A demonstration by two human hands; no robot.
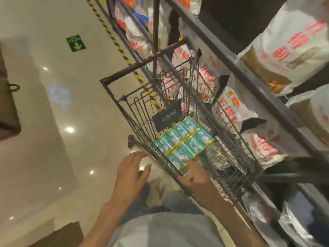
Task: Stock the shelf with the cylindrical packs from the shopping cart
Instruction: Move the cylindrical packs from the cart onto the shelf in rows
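Several teal cylindrical packs with gold rims lie in two rows inside the black wire shopping cart. My right hand reaches into the near end of the cart and its fingers touch the nearest pack; whether it grips the pack is unclear. Just outside the cart's left side, my left hand hovers with fingers spread and nothing in it. The dark metal shelf runs along the right of the cart.
The shelf holds large white sacks with red lettering on several levels. A yellow-black striped tape line marks the glossy floor beside the shelf. A green arrow sign sits on the floor at left. A brown box stands at the far left.
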